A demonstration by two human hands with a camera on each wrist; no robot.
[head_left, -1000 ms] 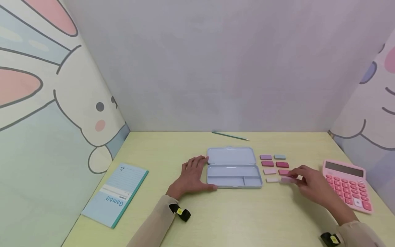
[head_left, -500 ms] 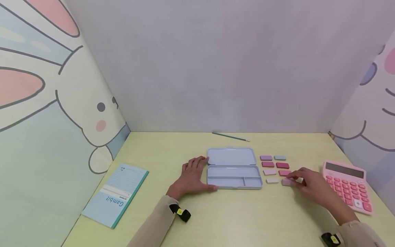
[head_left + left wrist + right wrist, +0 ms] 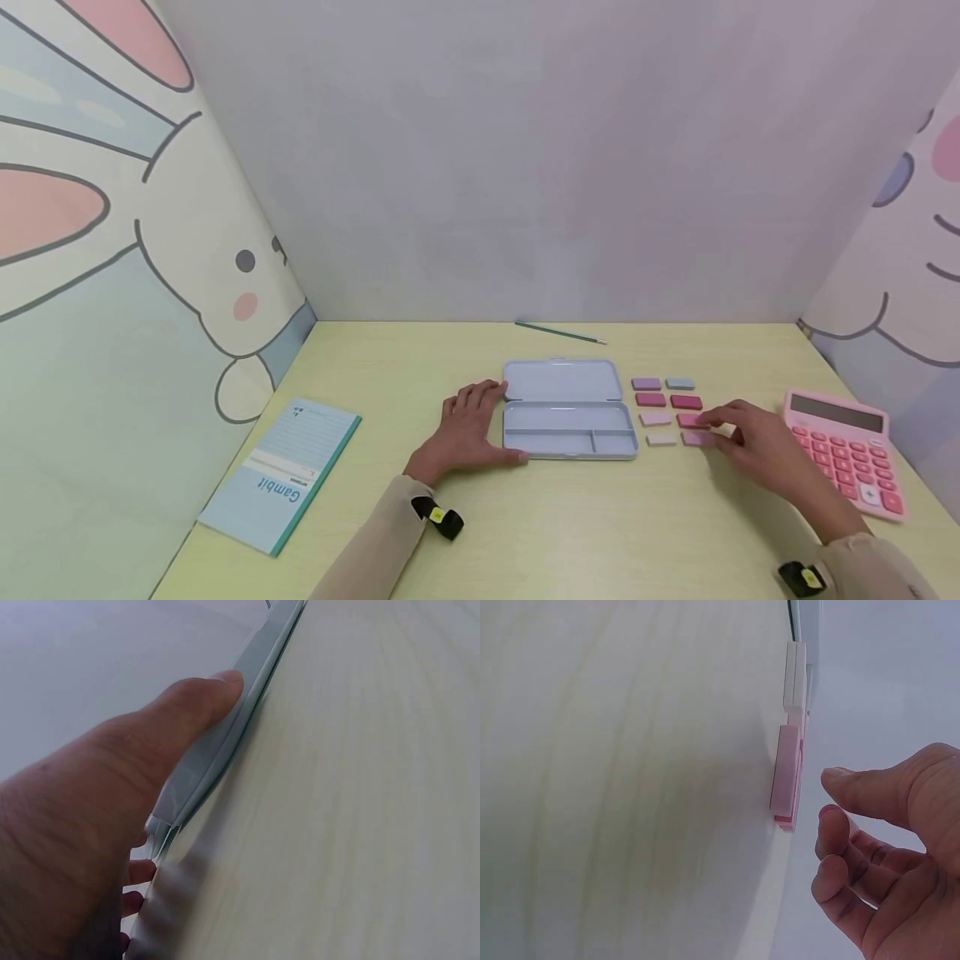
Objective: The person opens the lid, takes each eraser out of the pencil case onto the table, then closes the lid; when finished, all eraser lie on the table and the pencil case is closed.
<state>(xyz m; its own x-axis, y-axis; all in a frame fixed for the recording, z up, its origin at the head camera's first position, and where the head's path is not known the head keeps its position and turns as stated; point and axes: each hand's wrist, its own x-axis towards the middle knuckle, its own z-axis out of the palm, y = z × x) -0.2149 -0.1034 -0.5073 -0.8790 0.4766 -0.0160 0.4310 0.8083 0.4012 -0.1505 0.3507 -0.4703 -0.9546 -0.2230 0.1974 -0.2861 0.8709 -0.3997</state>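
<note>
An open pencil case (image 3: 567, 408) lies near the middle of the desk (image 3: 570, 517), its lid flat at 12 o'clock and its tray toward the person. The tray has a long slot and two smaller ones, and nothing shows in any of them.

The left hand (image 3: 467, 427) rests at the case's 9 o'clock edge, fingers spread and relaxed, with the thumb (image 3: 196, 705) lying along the tray's rim.

At 3 o'clock from the case lie small erasers (image 3: 667, 408) in two columns, in purple, blue-grey, pink and pale shades. The right hand (image 3: 753, 446) hovers at their 4 o'clock corner, fingers loosely bent and holding nothing; the wrist view shows its fingertips (image 3: 834, 822) just apart from the light pink eraser (image 3: 697, 437) on the desk.

A pink calculator (image 3: 847, 450) sits at 3 o'clock of that hand, a pencil (image 3: 561, 332) at 12 o'clock by the wall, and a notepad (image 3: 281, 471) at 8 o'clock.
</note>
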